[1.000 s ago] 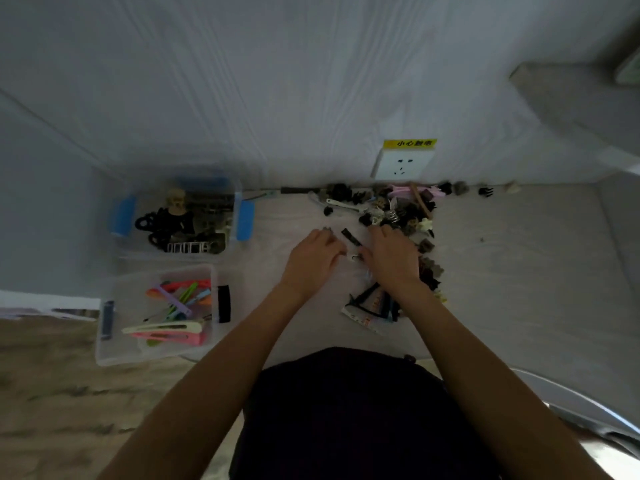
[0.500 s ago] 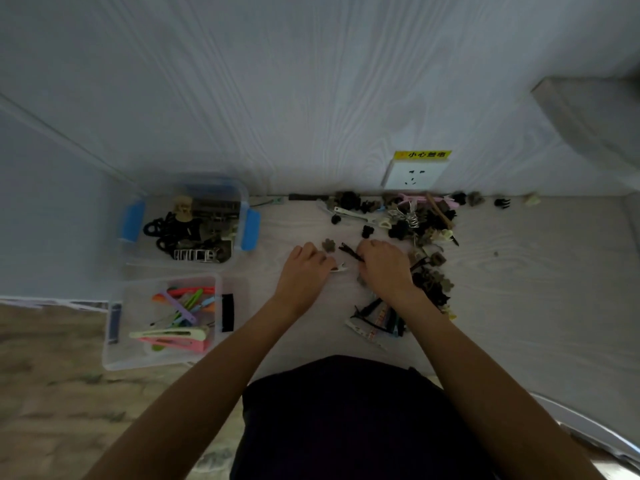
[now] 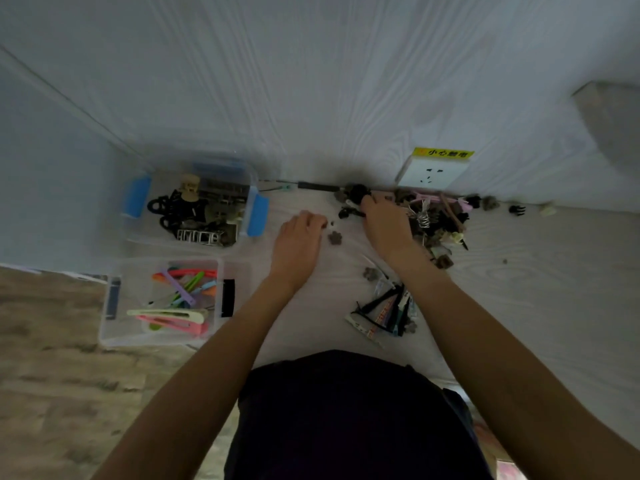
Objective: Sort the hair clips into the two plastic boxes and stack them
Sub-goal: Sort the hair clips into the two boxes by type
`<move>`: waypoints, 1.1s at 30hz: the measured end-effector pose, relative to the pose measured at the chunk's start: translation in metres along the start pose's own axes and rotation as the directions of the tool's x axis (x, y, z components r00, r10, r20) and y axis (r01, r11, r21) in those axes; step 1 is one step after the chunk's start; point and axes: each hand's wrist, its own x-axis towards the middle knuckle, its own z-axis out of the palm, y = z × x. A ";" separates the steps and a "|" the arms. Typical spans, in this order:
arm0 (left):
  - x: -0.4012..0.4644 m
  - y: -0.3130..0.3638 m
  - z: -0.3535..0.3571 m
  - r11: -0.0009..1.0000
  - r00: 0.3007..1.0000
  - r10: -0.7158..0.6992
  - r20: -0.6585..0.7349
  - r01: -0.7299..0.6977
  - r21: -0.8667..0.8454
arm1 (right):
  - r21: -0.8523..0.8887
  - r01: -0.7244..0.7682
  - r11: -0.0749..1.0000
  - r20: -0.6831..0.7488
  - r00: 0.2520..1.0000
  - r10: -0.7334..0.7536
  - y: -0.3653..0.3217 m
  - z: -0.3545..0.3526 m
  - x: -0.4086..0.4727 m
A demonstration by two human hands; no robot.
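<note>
Sorting is mid-run, I'm watching the head cam. Right hand is reaching to 12 o'clock, fingers curling onto a dark clip at the near edge of the loose pile; looks like a pinch but I can't tell if it's actually gripping. Left hand is resting knuckles-up at 11 o'clock, fingers curled under; can't tell whether it's holding anything. Small flower-shaped clip is lying just beside it, between the two hands.

My read for doing this step well: isolating one clip before lifting, since the pile is tangled and a claw could be dragging neighbours along. I'd be lifting straight up, then carrying left to the matching box. Left hand could be pinning the pile or taking the flower clip in parallel.

Containers:
- blue-latched box at 10 o'clock, against the wall, is holding dark and metallic claw-type clips plus one beige one
- clear box at 9 o'clock, nearer me, is holding colourful flat snap clips: pink, cream, green, purple, orange

Second flat bundle is sitting at 1 o'clock near my right forearm, still unsorted. Stacking not yet started
</note>
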 end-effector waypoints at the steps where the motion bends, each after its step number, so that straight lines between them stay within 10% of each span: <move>1: 0.013 0.000 -0.003 1.000 1.000 -0.014 -0.016 0.013 -0.013 | 0.003 -0.002 1.000 0.001 1.000 0.002 0.000 0.001 -0.004; 10: 0.065 -0.017 0.014 0.967 0.964 0.250 0.093 -0.253 0.016 | 0.034 -0.056 0.998 0.046 0.997 0.054 0.019 0.011 -0.026; 25: 0.033 -0.025 0.006 0.993 0.996 -0.085 -0.010 0.084 -0.081 | 0.019 0.005 1.000 0.099 0.995 -0.007 0.005 0.014 -0.021; 33: 0.032 -0.023 0.012 0.989 0.978 -0.129 0.161 0.139 -0.055 | 0.078 0.104 0.992 -0.125 0.988 -0.094 -0.010 -0.007 -0.007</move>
